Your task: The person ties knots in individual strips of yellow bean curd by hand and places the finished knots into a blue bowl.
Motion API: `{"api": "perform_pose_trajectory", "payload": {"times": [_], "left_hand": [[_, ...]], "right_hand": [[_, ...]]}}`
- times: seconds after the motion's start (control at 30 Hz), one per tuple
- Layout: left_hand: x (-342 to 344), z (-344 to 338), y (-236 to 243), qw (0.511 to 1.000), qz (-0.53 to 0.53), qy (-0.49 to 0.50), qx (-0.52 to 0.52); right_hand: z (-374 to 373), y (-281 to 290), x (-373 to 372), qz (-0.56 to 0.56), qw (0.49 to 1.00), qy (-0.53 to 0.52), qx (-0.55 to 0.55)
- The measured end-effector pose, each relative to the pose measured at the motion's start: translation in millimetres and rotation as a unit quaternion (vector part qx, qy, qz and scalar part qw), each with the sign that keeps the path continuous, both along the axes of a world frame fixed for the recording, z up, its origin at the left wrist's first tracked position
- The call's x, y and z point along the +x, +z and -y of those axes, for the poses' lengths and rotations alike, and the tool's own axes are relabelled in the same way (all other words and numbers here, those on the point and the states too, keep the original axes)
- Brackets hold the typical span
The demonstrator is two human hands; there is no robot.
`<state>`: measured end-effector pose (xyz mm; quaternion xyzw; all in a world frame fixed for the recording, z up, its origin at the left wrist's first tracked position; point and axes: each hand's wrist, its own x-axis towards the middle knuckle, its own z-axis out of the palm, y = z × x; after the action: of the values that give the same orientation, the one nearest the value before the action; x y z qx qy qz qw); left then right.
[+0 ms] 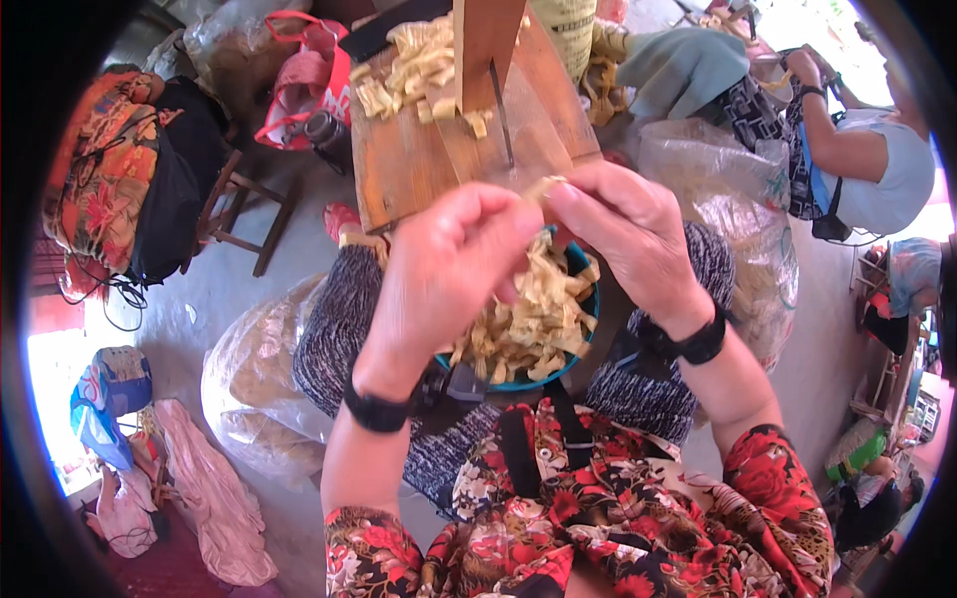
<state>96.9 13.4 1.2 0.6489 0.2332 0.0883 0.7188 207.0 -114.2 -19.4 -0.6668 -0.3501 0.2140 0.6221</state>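
Observation:
My left hand [449, 264] and my right hand [633, 234] meet over the near edge of the wooden board. Between their fingertips they pinch a small pale-yellow strip [541, 187], its ends partly hidden. Below them, between my knees, a teal basin [595, 309] holds a heap of similar curled pale-yellow strips [528, 324]. Ahead stands the wooden board [399, 169], with an upright wooden post [477, 55] and a thin dark metal blade or rod [501, 115] beside it. A pile of yellowish pieces [424, 60] lies at the board's far left.
Large clear plastic bags [259, 369] lie at my left and another plastic bag [728, 199] at my right. A red-and-white bag [309, 70] and a dark bottle [327, 135] stand left of the board, near a wooden stool [249, 214]. Another person [857, 149] sits at the far right.

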Motion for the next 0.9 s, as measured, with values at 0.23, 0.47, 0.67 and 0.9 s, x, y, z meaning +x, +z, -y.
{"api": "perform_pose_trajectory", "payload": {"times": [0.23,0.47,0.67,0.9], "left_hand": [[-62,7,14,0.977,0.004,-0.210,-0.021],[-47,19,16,0.985,0.035,-0.151,0.077],[-48,35,22,0.974,0.031,-0.040,-0.223],[-40,32,-2,0.999,0.029,0.026,0.029]], "right_hand": [[42,35,-14,-0.179,0.969,-0.094,0.140],[64,38,-51,0.083,0.989,0.125,-0.006],[46,1,-59,-0.291,0.948,0.119,0.056],[47,-1,-55,-0.131,0.991,0.026,0.018]]}}
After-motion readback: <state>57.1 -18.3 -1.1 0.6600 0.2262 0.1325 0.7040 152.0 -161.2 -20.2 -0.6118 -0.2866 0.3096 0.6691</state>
